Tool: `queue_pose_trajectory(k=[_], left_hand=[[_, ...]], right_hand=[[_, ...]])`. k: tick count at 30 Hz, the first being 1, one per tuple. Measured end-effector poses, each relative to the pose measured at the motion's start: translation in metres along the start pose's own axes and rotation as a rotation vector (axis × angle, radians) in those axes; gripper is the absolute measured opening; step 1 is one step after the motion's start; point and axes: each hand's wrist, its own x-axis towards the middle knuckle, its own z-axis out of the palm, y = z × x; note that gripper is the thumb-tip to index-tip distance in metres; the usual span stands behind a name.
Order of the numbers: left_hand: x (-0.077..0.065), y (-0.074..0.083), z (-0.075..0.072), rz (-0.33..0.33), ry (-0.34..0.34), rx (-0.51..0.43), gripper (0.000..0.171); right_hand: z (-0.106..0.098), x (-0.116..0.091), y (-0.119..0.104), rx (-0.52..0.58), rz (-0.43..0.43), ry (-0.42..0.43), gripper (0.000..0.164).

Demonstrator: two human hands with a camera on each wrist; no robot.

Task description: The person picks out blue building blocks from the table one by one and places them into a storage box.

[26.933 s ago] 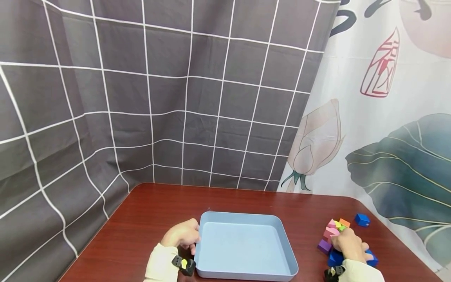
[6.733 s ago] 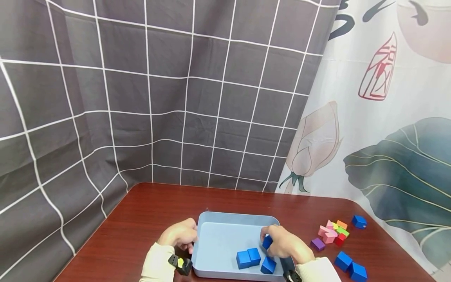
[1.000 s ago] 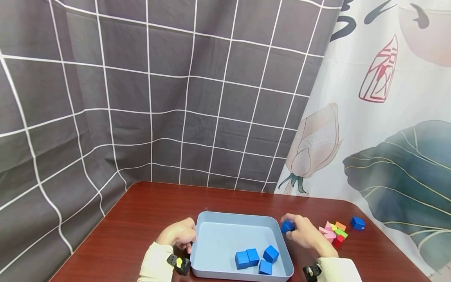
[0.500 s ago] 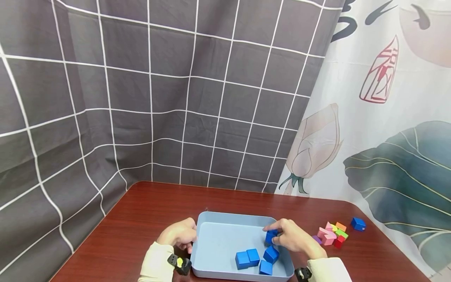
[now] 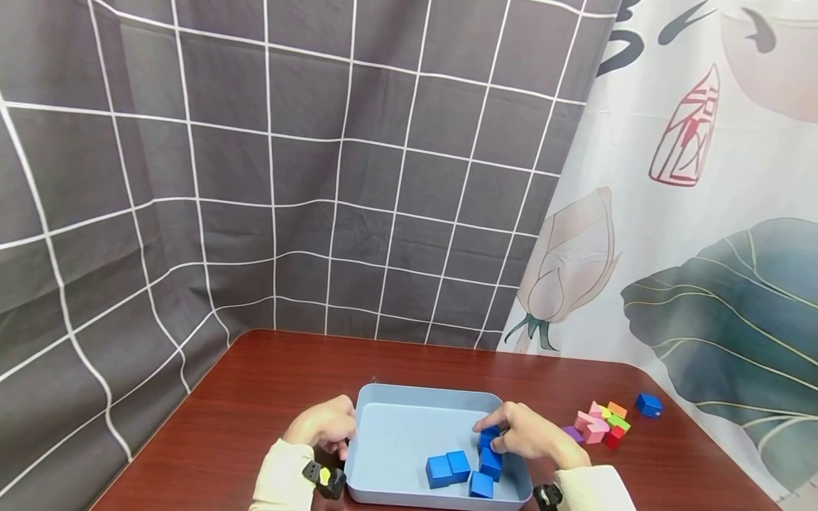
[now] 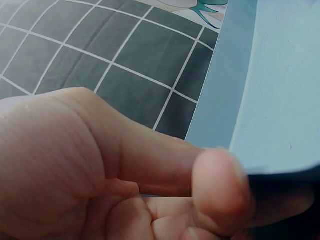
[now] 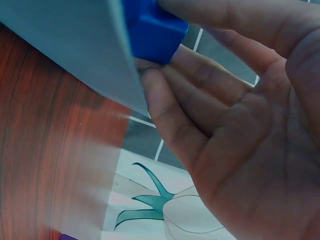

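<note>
In the head view my left hand (image 5: 322, 427) is at the left wall of a light blue tray (image 5: 383, 490). In the left wrist view its thumb and fingers hold the tray's edge. Inside the tray's right side, my right hand (image 5: 527, 431) holds a blue block (image 5: 488, 435) between thumb and fingers; its fingers partly hide the block. Just in front of that block lies another blue block (image 5: 491, 463), with a third blue block (image 5: 481, 485) nearer the front. Two more sit side by side to the left, a larger-looking blue block (image 5: 438, 472) and its neighbour.
Right of the tray, several small pink, yellow, orange, green and red blocks lie clustered, among them a pink block (image 5: 596, 430). A purple block (image 5: 573, 433) sits beside them, partly hidden. A lone blue block (image 5: 649, 405) lies near the table's right edge.
My right hand has carried the blue block leftwards over the tray's right wall and down inside. Long before, the tray held no blocks. My left hand has stayed at the tray's left wall.
</note>
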Motion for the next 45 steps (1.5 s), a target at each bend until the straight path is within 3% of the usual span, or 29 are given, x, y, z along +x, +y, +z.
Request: queue_pose_trajectory(k=[31, 37, 41, 45], left_hand=[[0.001, -0.002, 0.001, -0.001, 0.000, 0.021, 0.018], [0.000, -0.001, 0.000, -0.007, -0.002, 0.020, 0.017], [0.000, 0.000, -0.001, -0.002, -0.006, 0.017, 0.017], [0.000, 0.001, -0.002, 0.008, -0.007, 0.018, 0.017]], right_hand=[[-0.001, -0.002, 0.004, 0.031, -0.040, -0.070, 0.019], [-0.020, -0.011, 0.008, 0.029, -0.042, 0.019, 0.023], [-0.039, -0.027, 0.016, -0.014, 0.026, 0.086, 0.024], [-0.057, -0.048, 0.033, 0.039, 0.110, 0.072, 0.023]])
